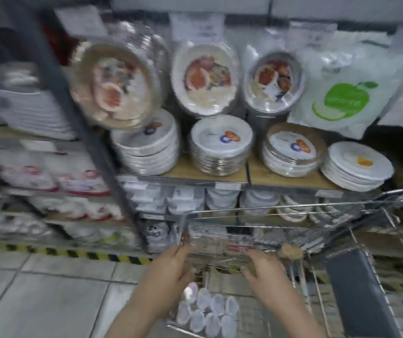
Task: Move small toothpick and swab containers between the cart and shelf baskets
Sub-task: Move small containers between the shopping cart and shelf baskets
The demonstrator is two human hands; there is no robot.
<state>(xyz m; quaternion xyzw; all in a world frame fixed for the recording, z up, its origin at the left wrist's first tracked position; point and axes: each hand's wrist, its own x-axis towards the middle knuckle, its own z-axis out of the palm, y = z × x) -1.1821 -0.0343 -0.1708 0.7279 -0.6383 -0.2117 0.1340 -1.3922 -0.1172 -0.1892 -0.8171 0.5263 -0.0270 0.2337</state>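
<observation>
The view is blurred by motion. A small wire basket (220, 242) with a red label sits low in the middle, in front of the shelves. My left hand (168, 272) grips its left edge and my right hand (264, 272) curls over its right rim. Below my hands, several small clear round containers (205, 311) lie packed together on a wire surface. A small brownish round container (290, 251) sits just right of the basket. The wire shopping cart (390, 215) stands to the right.
Shelves ahead hold stacks of disposable plates (220, 147), foil trays (205, 76) and plastic bags (342, 98). A dark flat object (356, 289) lies in the cart. Grey tiled floor (36, 289) with a yellow-black stripe spreads to the left.
</observation>
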